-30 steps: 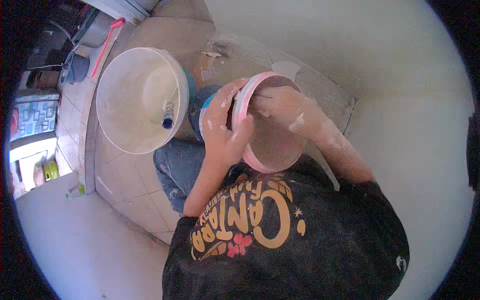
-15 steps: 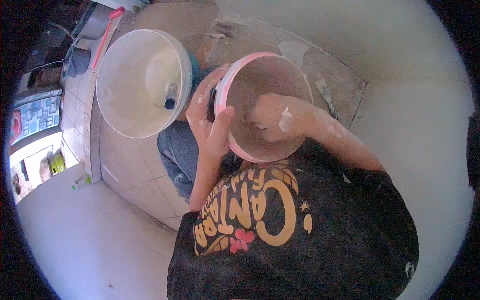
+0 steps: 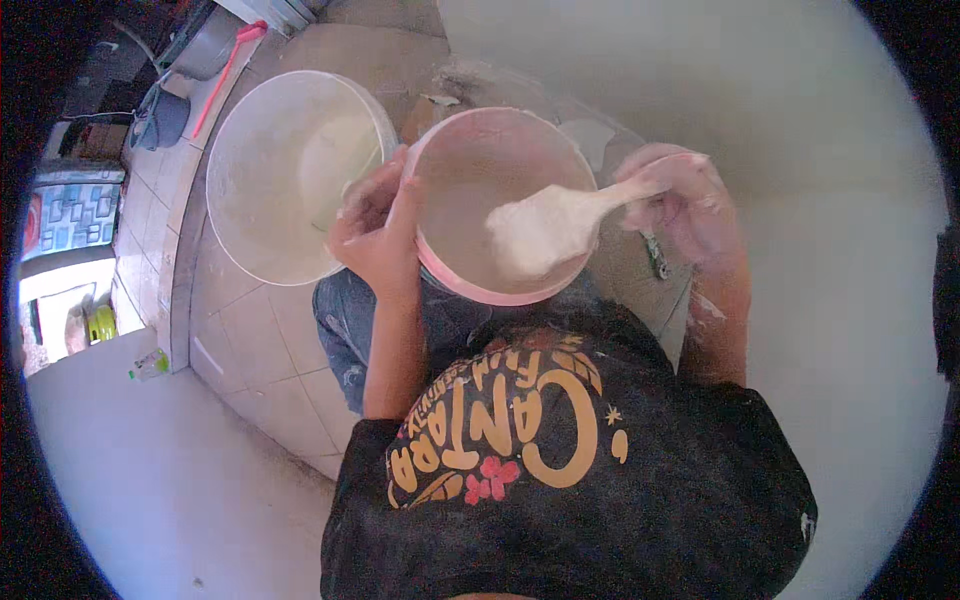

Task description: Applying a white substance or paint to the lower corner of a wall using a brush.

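My left hand [image 3: 382,220] grips the left rim of a pink-rimmed bucket [image 3: 462,262], thumb on the edge, in front of my torso. In my right hand [image 3: 690,205], just right of that bucket, is the handle of a white-coated scoop [image 3: 545,230]. Its broad, paddle-shaped end is over the bucket's mouth, thick with white material. The handle crosses the bucket's right rim from above. Inside, the bucket looks greyish and dusty; its bottom is hard to make out.
To the left stands a larger whitish bucket [image 3: 250,180], close behind my left hand. A red-handled tool [image 3: 228,80] leans along a ledge at the far left. A narrow dark tool [image 3: 656,256] is on the tiled floor [image 3: 270,345] to the right. Pale walls [image 3: 830,330] rise on both sides.
My right hand has come up out of the pink-rimmed bucket and moved right, bringing the scoop into sight. My left hand has shifted left along the rim. The roller in the whitish bucket no longer shows.
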Available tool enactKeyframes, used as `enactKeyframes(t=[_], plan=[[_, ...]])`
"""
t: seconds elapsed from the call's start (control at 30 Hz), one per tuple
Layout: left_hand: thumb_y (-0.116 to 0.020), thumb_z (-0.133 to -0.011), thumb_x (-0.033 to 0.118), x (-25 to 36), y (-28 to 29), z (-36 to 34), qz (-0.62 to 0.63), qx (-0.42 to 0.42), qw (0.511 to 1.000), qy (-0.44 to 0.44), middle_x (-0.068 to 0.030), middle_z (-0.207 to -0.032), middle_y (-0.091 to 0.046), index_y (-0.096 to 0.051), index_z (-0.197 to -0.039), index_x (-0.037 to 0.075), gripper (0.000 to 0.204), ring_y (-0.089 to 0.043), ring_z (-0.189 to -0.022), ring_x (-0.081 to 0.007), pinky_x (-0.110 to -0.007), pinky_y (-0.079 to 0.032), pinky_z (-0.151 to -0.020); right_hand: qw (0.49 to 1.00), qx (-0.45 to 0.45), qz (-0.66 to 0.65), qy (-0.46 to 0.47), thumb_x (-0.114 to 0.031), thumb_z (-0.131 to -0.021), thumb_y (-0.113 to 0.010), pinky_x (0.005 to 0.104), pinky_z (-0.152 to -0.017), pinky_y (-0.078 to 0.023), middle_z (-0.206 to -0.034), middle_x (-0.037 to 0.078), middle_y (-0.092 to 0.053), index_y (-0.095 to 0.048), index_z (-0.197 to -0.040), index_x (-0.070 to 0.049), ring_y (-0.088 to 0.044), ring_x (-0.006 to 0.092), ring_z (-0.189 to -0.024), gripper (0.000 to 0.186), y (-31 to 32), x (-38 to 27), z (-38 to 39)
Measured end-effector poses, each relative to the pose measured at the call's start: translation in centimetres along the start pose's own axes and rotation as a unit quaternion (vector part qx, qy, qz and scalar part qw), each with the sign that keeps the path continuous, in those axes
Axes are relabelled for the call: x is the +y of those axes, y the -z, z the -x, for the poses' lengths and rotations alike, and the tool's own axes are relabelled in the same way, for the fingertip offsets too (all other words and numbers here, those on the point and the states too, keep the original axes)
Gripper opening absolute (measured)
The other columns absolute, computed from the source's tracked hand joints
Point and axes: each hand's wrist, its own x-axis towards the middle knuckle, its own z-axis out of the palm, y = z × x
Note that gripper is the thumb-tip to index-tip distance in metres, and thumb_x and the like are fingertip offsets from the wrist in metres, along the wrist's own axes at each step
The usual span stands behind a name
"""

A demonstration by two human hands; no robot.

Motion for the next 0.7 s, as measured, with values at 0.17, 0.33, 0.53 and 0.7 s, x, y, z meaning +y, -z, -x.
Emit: enactKeyframes(t=[0.17, 0.33, 0.53, 0.7], plan=[[-0.068, -0.074, -0.008, 0.0, -1.3, -1.4, 0.008, -0.019, 0.998, -0.06, -0.0157, -0.096, -0.069, -0.067, -0.094, -0.006, 0.019, -0.067, -0.092, -0.0218, -0.033, -0.053, -0.084, 0.979, 0.079, -0.17, 0.08, -0.027, -0.084, -0.054, 0.029, -0.056, -0.053, -0.077, 0.011, -0.061, -0.063, -0.098, 0.006, -0.058, 0.0167, -0.06, 0.036, 0.3, 0.6, 0.4], [-0.067, -0.072, -0.005, -0.7, -3.2, -2.9, 0.01, -0.071, 0.997, 0.023, -0.0132, -0.098, -0.069, -0.068, -0.095, -0.005, 0.023, -0.066, -0.089, -0.0178, -0.03, -0.053, -0.083, 0.994, 0.042, -0.102, 0.021, -0.034, -0.087, -0.046, 0.0296, -0.059, -0.052, -0.08, 0.013, -0.06, -0.059, -0.099, 0.006, -0.057, 0.0165, -0.065, 0.043, 1.9, 4.1, 0.6], [-0.068, -0.071, 0.001, -3.6, -5.1, -4.3, -0.031, -0.123, 0.992, -0.024, -0.0135, -0.099, -0.067, -0.067, -0.095, -0.004, 0.024, -0.064, -0.091, -0.0208, -0.032, -0.052, -0.082, 0.98, 0.136, 0.137, 0.048, -0.011, -0.079, -0.069, 0.028, -0.068, -0.05, -0.082, 0.007, -0.062, -0.062, -0.092, -0.001, -0.059, 0.015, -0.072, 0.018, -0.4, 4.4, 1.5], [-0.067, -0.073, 0.011, -5.4, -5.2, -4.1, -0.041, -0.187, 0.967, -0.17, -0.0186, -0.111, -0.057, -0.062, -0.099, -0.004, 0.031, -0.058, -0.097, -0.0302, -0.04, -0.046, -0.087, 0.834, 0.193, 0.487, 0.172, -0.017, -0.076, -0.078, 0.0307, -0.067, -0.051, -0.082, 0.008, -0.064, -0.06, -0.085, -0.004, -0.062, 0.0164, -0.072, 0.024, -0.9, 5.0, 2.4]])
